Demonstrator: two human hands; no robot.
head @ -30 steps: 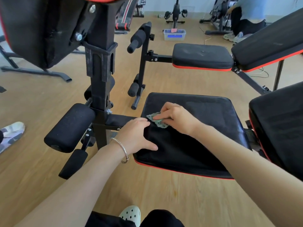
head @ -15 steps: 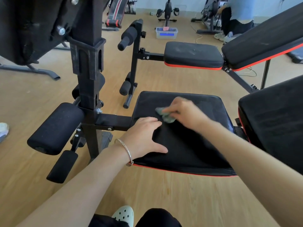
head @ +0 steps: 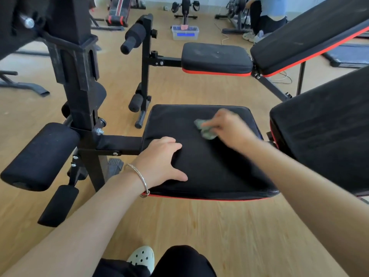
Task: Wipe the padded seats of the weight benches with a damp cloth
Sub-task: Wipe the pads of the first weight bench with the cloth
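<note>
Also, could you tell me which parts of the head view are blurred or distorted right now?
Head view: the right hand and green cloth are motion-blurred on the near seat pad; the left hand is sharp; wide-angle distortion stretches the picture's edges.

Black padded seat (head: 219, 172): green cloth (head: 204, 130) in right hand (head: 229, 128), left hand (head: 159, 162) flat at left edge.

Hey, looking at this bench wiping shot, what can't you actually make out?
1. Right hand, head view: motion blur hides whether its grip curls round the cloth or presses it flat.
2. Seat: the padding under the left hand is covered, and wetness doesn't show on the black.
3. Plastic tub on the far floor: too small to tell its contents.
4. Near backrest: cut off by the right edge.
</note>
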